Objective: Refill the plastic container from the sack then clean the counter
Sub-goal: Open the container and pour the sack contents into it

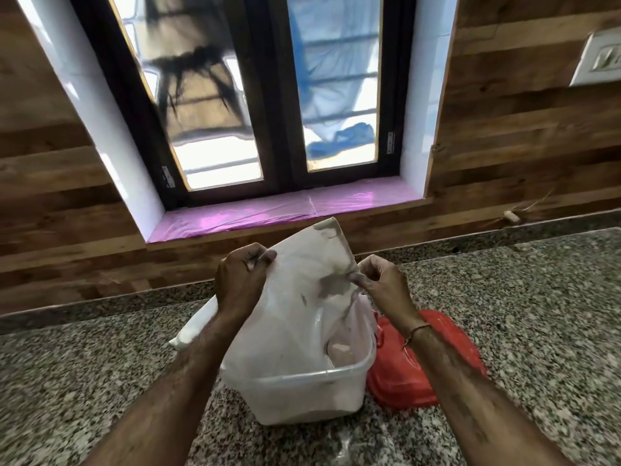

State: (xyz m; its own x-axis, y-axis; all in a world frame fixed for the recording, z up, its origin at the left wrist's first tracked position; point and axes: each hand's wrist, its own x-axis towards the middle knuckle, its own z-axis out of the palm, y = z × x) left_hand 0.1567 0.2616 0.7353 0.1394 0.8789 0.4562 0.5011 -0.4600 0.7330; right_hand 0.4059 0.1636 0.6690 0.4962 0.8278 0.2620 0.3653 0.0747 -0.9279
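A white woven sack (302, 290), stained in places, is upended over a translucent plastic container (302, 395) on the granite counter (521, 297). The sack's lower end hangs inside the container, where a pale heap of contents (339, 353) shows. My left hand (240, 277) grips the sack's upper left side. My right hand (378, 280) pinches its right edge. Both hands hold the sack up above the container.
A red lid (403, 375) lies on the counter just right of the container, partly under my right forearm. Behind the counter are a wood-panelled wall and a window with a pink-lined sill (285, 210). A wall socket (601, 58) sits at the upper right.
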